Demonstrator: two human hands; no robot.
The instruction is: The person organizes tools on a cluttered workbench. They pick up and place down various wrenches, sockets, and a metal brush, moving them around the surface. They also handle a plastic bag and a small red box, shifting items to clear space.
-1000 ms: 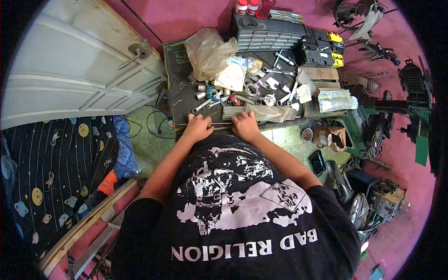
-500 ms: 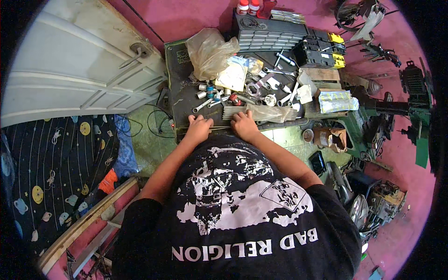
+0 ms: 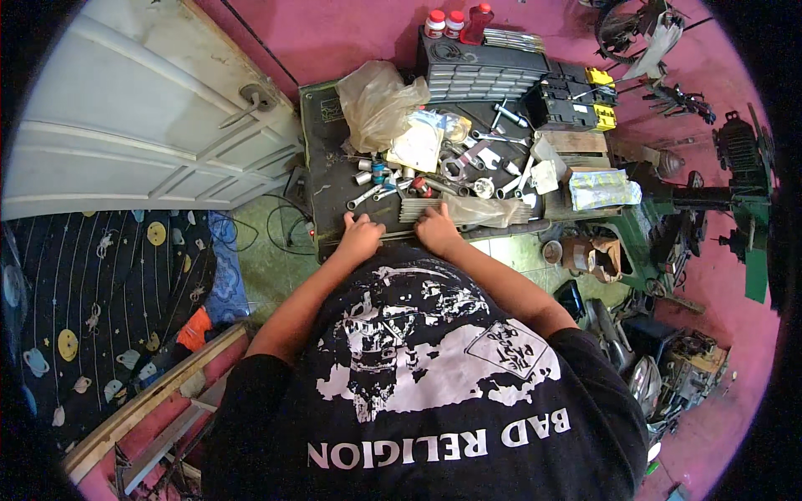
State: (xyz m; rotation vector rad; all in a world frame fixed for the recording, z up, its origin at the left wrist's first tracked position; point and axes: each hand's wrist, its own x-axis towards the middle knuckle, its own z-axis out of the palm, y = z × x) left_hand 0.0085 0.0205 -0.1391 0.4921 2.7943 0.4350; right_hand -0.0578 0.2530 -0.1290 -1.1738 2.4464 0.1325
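Note:
My left hand (image 3: 361, 238) is over the table's near edge, its fingertips bent a little and spread apart, with nothing visible in it. To its right my right hand (image 3: 437, 231) has its fingers curled in at the left end of a bundle of thin grey rods (image 3: 414, 209). What its fingertips hold, if anything, is hidden. A crumpled clear plastic bag (image 3: 480, 211) covers much of the bundle. Just beyond the hands lie a combination wrench (image 3: 362, 197), sockets (image 3: 362, 177) and a red-and-dark tool part (image 3: 422, 185).
More wrenches (image 3: 516, 177) and a large plastic bag (image 3: 376, 104) lie on the dark table (image 3: 327, 179). A grey drawer cabinet (image 3: 480, 77) and black-and-yellow cases (image 3: 568, 100) stand behind. A white door (image 3: 150, 108) is at left, a green machine (image 3: 710, 194) at right.
My left hand's fingers have lifted and spread slightly. My right hand stays by the rods with its fingers shifted a little. The view has tilted slightly upward.

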